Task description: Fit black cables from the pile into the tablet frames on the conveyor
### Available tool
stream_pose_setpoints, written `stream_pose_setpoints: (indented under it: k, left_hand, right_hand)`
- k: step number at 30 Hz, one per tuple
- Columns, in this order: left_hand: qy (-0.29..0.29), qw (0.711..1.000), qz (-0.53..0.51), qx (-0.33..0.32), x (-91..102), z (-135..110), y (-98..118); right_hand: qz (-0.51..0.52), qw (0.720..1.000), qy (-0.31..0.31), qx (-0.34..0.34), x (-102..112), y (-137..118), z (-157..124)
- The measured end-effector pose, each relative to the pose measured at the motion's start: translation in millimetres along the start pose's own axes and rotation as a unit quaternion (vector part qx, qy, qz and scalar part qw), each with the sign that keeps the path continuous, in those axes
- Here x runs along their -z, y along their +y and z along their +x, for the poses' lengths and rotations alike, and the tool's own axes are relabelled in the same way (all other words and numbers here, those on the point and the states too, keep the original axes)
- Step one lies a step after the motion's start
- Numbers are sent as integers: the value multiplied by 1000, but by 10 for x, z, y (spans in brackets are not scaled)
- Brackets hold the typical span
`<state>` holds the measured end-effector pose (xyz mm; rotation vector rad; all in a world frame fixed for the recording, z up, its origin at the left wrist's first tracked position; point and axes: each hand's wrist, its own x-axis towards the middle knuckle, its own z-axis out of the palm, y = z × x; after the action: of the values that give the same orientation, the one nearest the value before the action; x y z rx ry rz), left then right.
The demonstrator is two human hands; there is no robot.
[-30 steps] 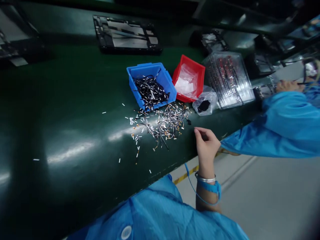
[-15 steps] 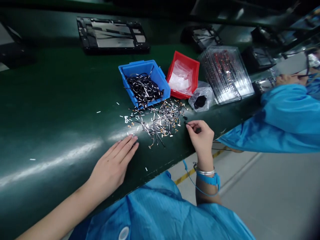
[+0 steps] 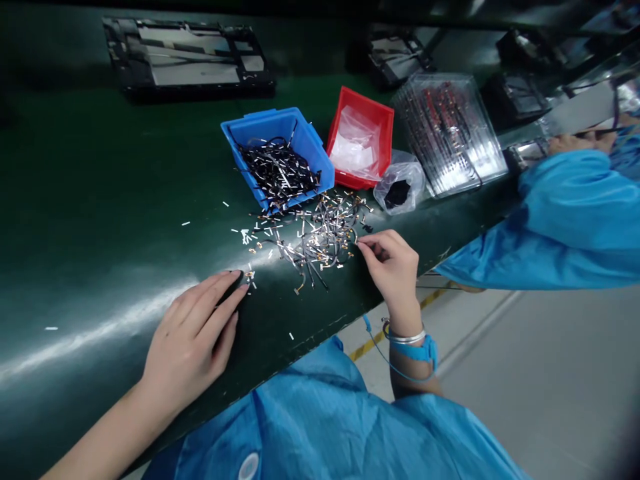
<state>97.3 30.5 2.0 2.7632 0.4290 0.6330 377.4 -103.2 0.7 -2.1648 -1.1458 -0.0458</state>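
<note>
A loose heap of small flex cables and connectors (image 3: 313, 237) lies on the dark green belt (image 3: 100, 220). My right hand (image 3: 393, 267) rests at the heap's right edge, thumb and forefinger pinched together at a piece too small to name. A blue wrist strap and a silver bangle sit on that wrist. My left hand (image 3: 193, 337) lies flat on the belt to the left of the heap, fingers stretched out, fingertips beside a few scattered white bits.
Behind the heap stand a blue bin (image 3: 277, 157) full of the same cables and a red bin (image 3: 360, 137) with a plastic bag. A small bag with black parts (image 3: 399, 189), a clear tray stack (image 3: 450, 133) and a co-worker's blue sleeve (image 3: 565, 220) are right.
My left hand came into view and settled flat on the belt, then slid slightly left. My right hand moved left into the heap's edge and pinched.
</note>
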Motion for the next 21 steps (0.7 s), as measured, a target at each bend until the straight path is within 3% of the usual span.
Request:
stream_pose_setpoints:
  k: [6, 11, 15, 18, 21]
  left_hand:
    - [-25, 1000, 13, -2, -32, -33, -7]
    - [-30, 999, -11, 4, -22, -43, -30]
    - [-32, 999, -24, 6, -22, -46, -26]
    - [-24, 999, -27, -7, -29, -47, -16]
    - [-26, 999, -18, -26, -34, -44, -2]
  right_hand:
    - [-57, 997, -41, 26, -87, -28, 81]
    - [-127, 990, -46, -25, -35, -148, 3]
    - [-77, 995, -50, -46, 72, -147, -30]
    - [-12, 998, -55, -5, 106, -45, 7]
    - [29, 994, -99, 44, 76, 57, 66]
